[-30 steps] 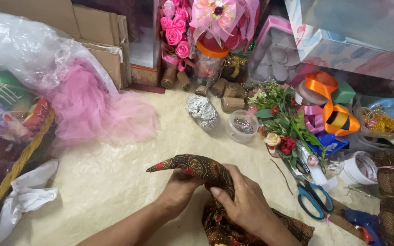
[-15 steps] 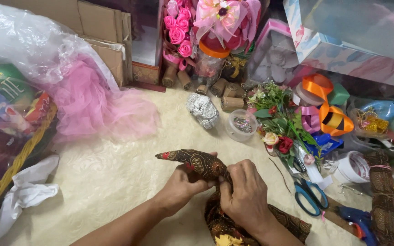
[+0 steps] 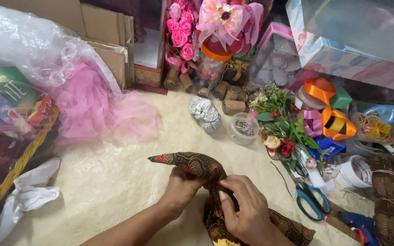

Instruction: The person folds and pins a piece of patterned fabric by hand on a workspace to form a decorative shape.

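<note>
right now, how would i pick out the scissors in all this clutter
Start at the orange ribbon on the right side of the cream cloth and come down past the small flower bunch. The scissors lie flat just below it, right of the right hand. Their blue handles set them apart.

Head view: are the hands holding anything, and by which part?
Both hands grip a rolled brown patterned cloth: the left hand under its pointed end, the right hand pinching the bend behind it.

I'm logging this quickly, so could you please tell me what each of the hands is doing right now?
Left hand: closed on the patterned brown cloth.
Right hand: pinching the same cloth.
</note>
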